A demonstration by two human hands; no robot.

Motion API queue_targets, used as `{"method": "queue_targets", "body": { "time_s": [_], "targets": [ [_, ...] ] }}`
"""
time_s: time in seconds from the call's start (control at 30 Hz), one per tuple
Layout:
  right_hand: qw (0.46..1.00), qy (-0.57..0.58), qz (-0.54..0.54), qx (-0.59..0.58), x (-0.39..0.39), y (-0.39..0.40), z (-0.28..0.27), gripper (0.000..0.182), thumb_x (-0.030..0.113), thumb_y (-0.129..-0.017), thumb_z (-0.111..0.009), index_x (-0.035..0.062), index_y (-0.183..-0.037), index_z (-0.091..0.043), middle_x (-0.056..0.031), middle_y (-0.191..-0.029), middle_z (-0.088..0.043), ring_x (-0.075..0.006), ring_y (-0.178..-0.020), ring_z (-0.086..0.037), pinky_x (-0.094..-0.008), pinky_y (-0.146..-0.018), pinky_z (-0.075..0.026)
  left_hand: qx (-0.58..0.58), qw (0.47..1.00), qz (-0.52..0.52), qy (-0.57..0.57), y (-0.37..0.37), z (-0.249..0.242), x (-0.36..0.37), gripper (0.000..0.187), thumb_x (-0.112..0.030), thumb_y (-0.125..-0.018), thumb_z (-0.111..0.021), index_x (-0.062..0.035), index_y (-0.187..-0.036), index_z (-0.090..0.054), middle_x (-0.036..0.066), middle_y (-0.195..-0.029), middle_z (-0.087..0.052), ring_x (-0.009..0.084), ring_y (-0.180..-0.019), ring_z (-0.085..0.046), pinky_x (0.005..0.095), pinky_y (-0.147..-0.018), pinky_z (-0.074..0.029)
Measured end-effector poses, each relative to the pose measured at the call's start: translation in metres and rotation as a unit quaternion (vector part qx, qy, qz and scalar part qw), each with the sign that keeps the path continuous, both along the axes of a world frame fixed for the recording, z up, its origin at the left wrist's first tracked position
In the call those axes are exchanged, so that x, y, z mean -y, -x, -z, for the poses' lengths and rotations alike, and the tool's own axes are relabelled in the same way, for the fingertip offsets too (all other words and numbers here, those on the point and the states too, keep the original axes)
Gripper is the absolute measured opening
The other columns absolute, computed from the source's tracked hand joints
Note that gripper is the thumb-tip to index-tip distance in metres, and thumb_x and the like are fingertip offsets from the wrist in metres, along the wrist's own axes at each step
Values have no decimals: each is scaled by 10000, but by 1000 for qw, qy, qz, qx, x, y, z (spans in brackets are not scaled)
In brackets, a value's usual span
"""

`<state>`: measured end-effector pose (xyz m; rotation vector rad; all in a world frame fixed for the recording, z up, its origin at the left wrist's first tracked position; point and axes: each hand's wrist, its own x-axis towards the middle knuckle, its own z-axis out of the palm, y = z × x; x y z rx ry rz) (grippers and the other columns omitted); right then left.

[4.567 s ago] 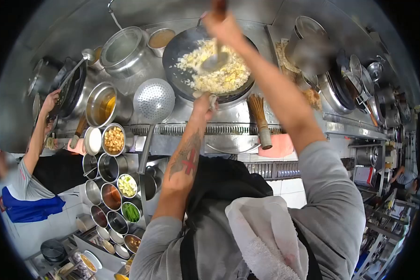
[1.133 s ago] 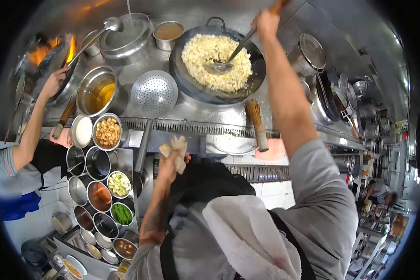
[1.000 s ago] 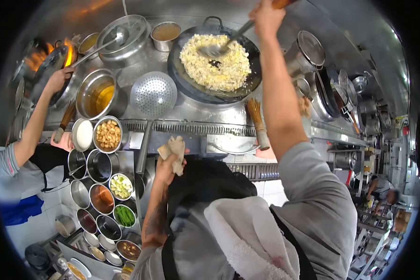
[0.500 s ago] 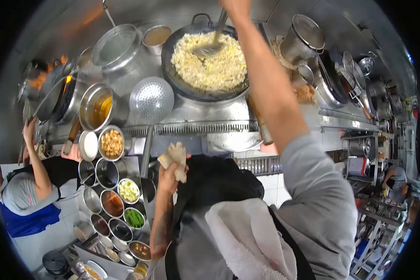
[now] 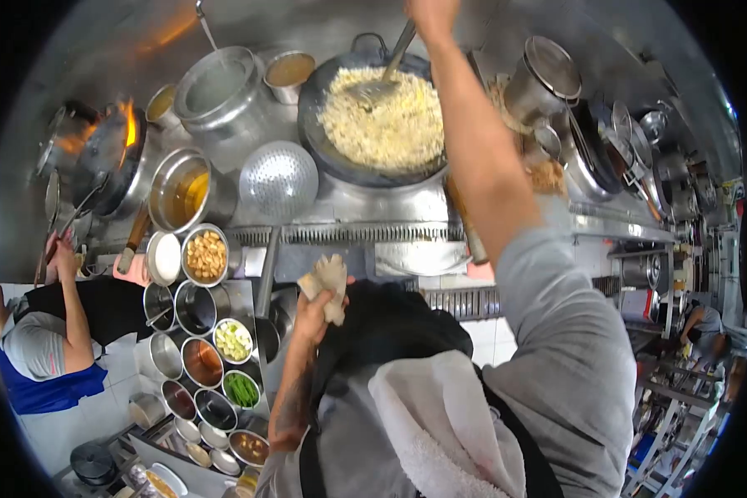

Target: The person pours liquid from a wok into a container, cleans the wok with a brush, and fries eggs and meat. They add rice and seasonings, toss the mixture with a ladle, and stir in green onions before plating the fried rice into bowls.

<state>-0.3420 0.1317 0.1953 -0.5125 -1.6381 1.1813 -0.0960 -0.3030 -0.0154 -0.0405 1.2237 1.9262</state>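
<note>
A large black wok (image 5: 313, 124) holds a heap of yellowish-white fried rice (image 5: 390, 124). My right hand (image 5: 433, 12), at the top edge of the view, is closed on the handle of a metal spatula (image 5: 375, 90). The spatula's blade rests in the rice at the wok's upper left. Near my waist, below the wok, my left hand (image 5: 313, 317) is wrapped round a crumpled pale cloth (image 5: 332, 278). A white towel (image 5: 415, 398) hangs over my apron.
A perforated ladle (image 5: 279, 179), a pot of oil (image 5: 182, 192) and several ingredient bowls (image 5: 240, 388) are on the left. A lidded pot (image 5: 543, 79) stands right of the wok. At far left, a co-worker (image 5: 45, 332) is beside a flaming wok (image 5: 112, 158).
My right hand and the spatula have shifted slightly right, as has the whole cooking area in view. Flames at the left wok have risen, and the co-worker's hands are now closer together.
</note>
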Motion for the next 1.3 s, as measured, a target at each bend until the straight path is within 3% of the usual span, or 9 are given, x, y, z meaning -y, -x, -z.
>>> {"method": "queue_targets", "body": {
  "time_s": [0.57, 0.63, 0.73, 0.8, 0.87, 0.9, 1.0, 1.17, 1.3],
  "targets": [
    [982, -176, -9, 68, 92, -55, 34, 421, 360, -898, -553, -45, -821, -635, -178, -641, -605, -269, -636, -617, -462, -586, -435, -7, 1000, 16, 9, 3, 5, 15, 536, -76, -845, -483, 18, -1368, -412, 196, -1145, -651, 195, -756, -626, 316, -626, -524],
    [968, 1, -50, 246, 57, -58, 25, 446, 377, -906, -551, -55, -823, -625, -178, -619, -579, -281, -615, -590, -471, -574, -414, -1, 999, 41, -4, 2, -2, 4, 538, -69, -846, -480, 21, -1371, -409, 200, -1147, -647, 199, -776, -629, 321, -653, -532],
    [999, -34, -5, 34, 20, -104, -25, 360, 319, -893, -583, 25, -686, -600, -25, -511, -496, -126, -430, -449, -374, -410, -324, -58, 997, 49, -4, -2, -12, -5, 544, -89, -839, -492, 14, -1368, -420, 202, -1176, -634, 205, -778, -624, 320, -693, -528],
    [999, 25, -29, -21, 0, -106, 7, 356, 302, -888, -579, -4, -708, -606, -61, -525, -528, -190, -455, -507, -394, -450, -365, -41, 998, 53, -11, -3, -9, -13, 549, -89, -833, -499, 15, -1367, -422, 211, -1182, -628, 211, -817, -633, 325, -709, -536],
    [916, -262, 283, 115, -40, -67, 92, 357, 279, -874, -598, -19, -678, -576, -84, -532, -546, -234, -493, -543, -395, -502, -399, -5, 995, 90, -41, 3, -3, -37, 543, -92, -837, -493, 17, -1365, -427, 221, -1175, -625, 222, -863, -640, 331, -724, -540],
    [988, -37, 62, 139, -9, -81, 53, 322, 274, -865, -594, -44, -909, -619, -165, -624, -589, -299, -586, -588, -423, -588, -438, 27, 993, 102, -51, 11, 1, -58, 545, -115, -845, -489, 17, -1369, -420, 224, -1170, -625, 236, -881, -640, 346, -736, -543],
    [998, -27, -23, 47, 68, -128, -19, 388, 293, -880, -537, -35, -1075, -606, -241, -732, -608, -340, -677, -613, -460, -632, -452, 113, 982, 133, -67, 32, 4, -122, 510, -200, -870, -480, 22, -1327, -432, 218, -1101, -636, 283, -888, -636, 396, -777, -547],
    [971, -10, 36, 234, 29, -108, 39, 332, 280, -893, -564, -48, -851, -589, -135, -608, -569, -242, -516, -532, -422, -546, -441, 302, 944, 98, -85, 80, -1, -216, 378, -307, -884, -533, -65, -1170, -479, 136, -1061, -570, 297, -898, -599, 446, -729, -548],
    [971, 112, -199, -72, 28, -172, -20, 316, 128, -910, -558, 65, -610, -481, -4, -504, -443, -143, -418, -444, -304, -409, -350, 241, 969, -53, 1, 106, 22, -262, 265, -310, -883, -565, -169, -1086, -468, 58, -1018, -511, 265, -937, -527, 378, -661, -521]
  ]
}}
